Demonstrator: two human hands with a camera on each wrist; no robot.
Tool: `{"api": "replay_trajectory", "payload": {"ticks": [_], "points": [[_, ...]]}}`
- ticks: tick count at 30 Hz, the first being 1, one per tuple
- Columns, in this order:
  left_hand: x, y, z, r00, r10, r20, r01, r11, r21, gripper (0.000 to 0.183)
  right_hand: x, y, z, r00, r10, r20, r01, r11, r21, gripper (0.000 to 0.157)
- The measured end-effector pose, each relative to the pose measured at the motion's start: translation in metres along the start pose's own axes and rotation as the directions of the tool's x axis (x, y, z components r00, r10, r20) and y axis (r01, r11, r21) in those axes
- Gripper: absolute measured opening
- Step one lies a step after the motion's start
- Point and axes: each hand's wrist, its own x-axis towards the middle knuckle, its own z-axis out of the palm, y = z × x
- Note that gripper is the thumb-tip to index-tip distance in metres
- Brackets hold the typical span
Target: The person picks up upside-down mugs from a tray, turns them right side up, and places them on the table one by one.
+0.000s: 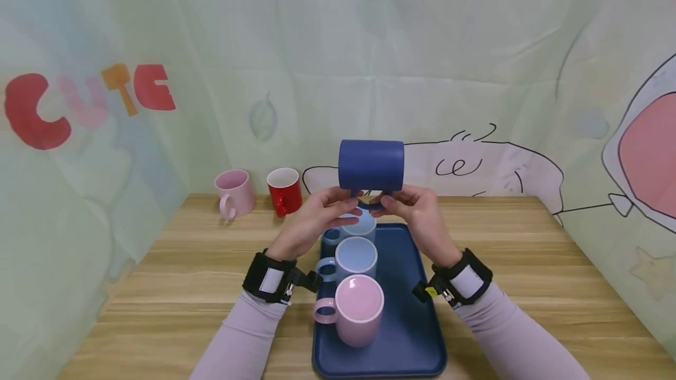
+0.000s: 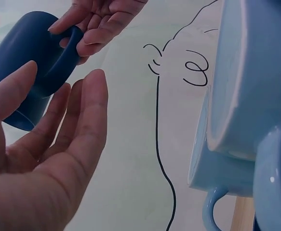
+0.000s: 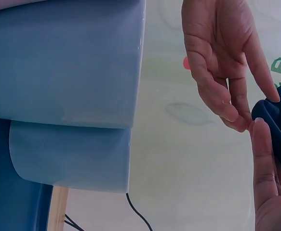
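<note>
A dark blue mug (image 1: 371, 164) is held on its side above the tray (image 1: 406, 309), with its handle turned downward. My right hand (image 1: 419, 213) pinches the handle at its right end. At the handle's other end, my left hand (image 1: 311, 219) has its thumb and index finger on either side of it. The left hand's other fingers (image 2: 94, 115) extend away from the mug in the left wrist view. Below, a pink mug (image 1: 359, 315) and two light blue mugs (image 1: 356, 257) stand in a row on the tray, handles to the left. The left hand partly hides the farthest one.
At the back left of the wooden table (image 1: 174, 274) stand a pink mug (image 1: 240, 192) and a red mug (image 1: 285, 189) with a white inside. A printed cloth (image 1: 317, 75) hangs behind the table and along its sides.
</note>
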Motion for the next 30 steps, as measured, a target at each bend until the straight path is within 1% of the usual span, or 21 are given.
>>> {"api": "replay_trajectory", "payload": {"ticks": [8, 17, 20, 25, 30], "points": [[0.000, 0.004, 0.003, 0.999, 0.017, -0.032, -0.017, 1.000, -0.002, 0.044, 0.002, -0.002, 0.004, 1.000, 0.005, -0.005, -0.005, 1.000, 0.011, 0.023], [0.002, 0.002, 0.004, 0.992, 0.064, -0.112, -0.059, 0.997, 0.042, 0.039, 0.003, -0.003, 0.004, 1.000, 0.000, -0.001, 0.000, 1.000, 0.014, 0.026], [0.002, 0.001, 0.006, 0.987, 0.084, -0.135, -0.079, 0.996, 0.045, 0.038, 0.003, -0.004, 0.004, 1.000, 0.020, -0.004, -0.020, 1.000, -0.008, 0.026], [0.001, 0.000, 0.009, 0.980, 0.114, -0.164, -0.113, 0.993, 0.013, 0.038, 0.002, -0.006, 0.003, 0.997, 0.080, -0.024, -0.081, 0.995, -0.057, 0.028], [0.000, -0.002, 0.012, 0.972, 0.123, -0.198, -0.131, 0.991, -0.030, 0.036, 0.001, -0.006, 0.005, 0.993, 0.120, -0.010, -0.120, 0.993, -0.019, 0.029]]}}
